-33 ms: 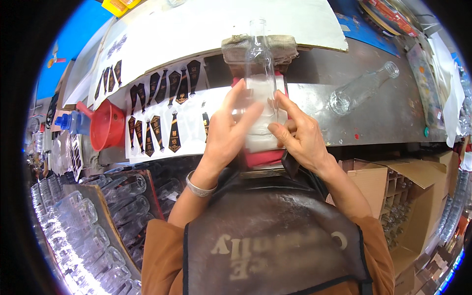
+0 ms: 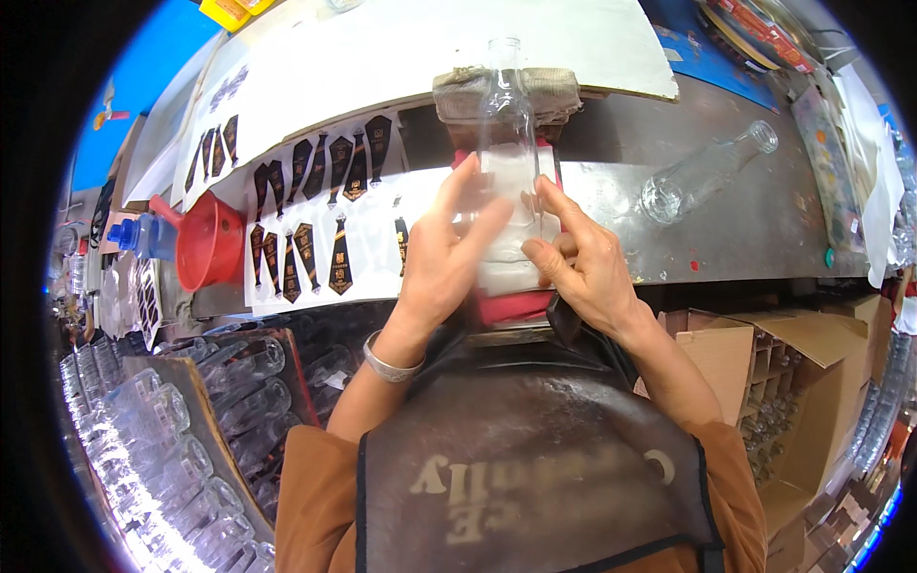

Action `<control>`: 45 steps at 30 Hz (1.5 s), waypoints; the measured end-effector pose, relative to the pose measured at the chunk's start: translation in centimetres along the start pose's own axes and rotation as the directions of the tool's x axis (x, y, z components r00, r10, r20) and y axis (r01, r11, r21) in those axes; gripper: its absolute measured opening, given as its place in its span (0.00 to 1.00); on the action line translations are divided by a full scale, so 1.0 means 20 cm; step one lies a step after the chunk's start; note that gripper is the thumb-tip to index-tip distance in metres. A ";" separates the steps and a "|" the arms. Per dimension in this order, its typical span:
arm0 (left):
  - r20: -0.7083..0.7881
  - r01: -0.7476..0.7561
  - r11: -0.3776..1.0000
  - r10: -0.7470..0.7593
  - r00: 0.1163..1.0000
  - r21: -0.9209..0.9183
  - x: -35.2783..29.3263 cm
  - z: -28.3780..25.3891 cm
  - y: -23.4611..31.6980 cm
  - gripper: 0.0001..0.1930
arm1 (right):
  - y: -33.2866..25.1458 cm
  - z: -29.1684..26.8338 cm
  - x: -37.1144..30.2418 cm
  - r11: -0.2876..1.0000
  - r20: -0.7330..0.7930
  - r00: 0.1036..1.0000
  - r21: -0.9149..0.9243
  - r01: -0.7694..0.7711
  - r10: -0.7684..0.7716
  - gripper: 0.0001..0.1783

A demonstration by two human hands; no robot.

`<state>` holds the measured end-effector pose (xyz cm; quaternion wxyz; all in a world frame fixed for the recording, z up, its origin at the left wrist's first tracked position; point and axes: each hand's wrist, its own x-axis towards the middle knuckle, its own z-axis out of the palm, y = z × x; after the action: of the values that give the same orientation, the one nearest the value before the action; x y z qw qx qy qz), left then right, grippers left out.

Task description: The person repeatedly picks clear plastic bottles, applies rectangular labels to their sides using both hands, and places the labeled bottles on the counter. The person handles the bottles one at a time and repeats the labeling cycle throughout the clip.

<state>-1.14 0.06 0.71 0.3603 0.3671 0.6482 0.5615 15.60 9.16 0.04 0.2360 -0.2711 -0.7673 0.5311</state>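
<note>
A clear glass bottle lies in front of me, its neck pointing away and resting on a folded grey cloth pad. Its body is over a white cloth on a red pad. My left hand is along the bottle's left side, fingers stretched out; the thumb is blurred by motion over the glass. On the right side my right hand holds the bottle, with index finger and thumb against it and the other fingers curled. A sheet of black tie-shaped decals lies to the left.
A red plastic dipper stands at the left table edge beside a blue-capped bottle. Another clear bottle lies on the metal tabletop at right. Below are rows of glass bottles at left and an open divided carton at right.
</note>
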 end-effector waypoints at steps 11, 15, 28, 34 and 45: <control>-0.092 -0.083 0.996 0.080 0.993 -0.033 -0.12 0.04 -0.01 0.28 | -0.04 -0.04 -0.02 0.992 0.033 0.992 0.005 -0.124 0.124 0.35; -0.243 -0.245 0.785 0.445 0.862 0.568 -0.25 -0.27 -0.15 0.27 | 0.02 -0.06 -0.04 0.992 0.093 0.989 0.043 -0.122 0.118 0.33; -0.285 0.062 0.348 0.638 0.716 0.936 -0.07 -0.97 -0.22 0.34 | 0.03 -0.10 0.00 0.987 0.074 0.992 0.118 -0.110 0.102 0.31; -0.315 0.300 0.144 0.674 0.668 0.943 0.32 -1.36 -0.28 0.25 | 0.12 -0.13 -0.06 0.981 0.016 0.991 0.140 -0.135 0.134 0.27; -0.449 -0.062 0.951 -0.084 0.890 -0.303 0.10 -0.84 0.13 0.21 | -0.19 -0.14 0.11 0.888 -0.055 0.910 -0.250 0.386 -0.411 0.23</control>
<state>-16.64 -5.73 5.07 0.2540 0.1603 0.6208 0.7242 15.14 11.53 4.64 0.3468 -0.1614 -0.8500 0.3622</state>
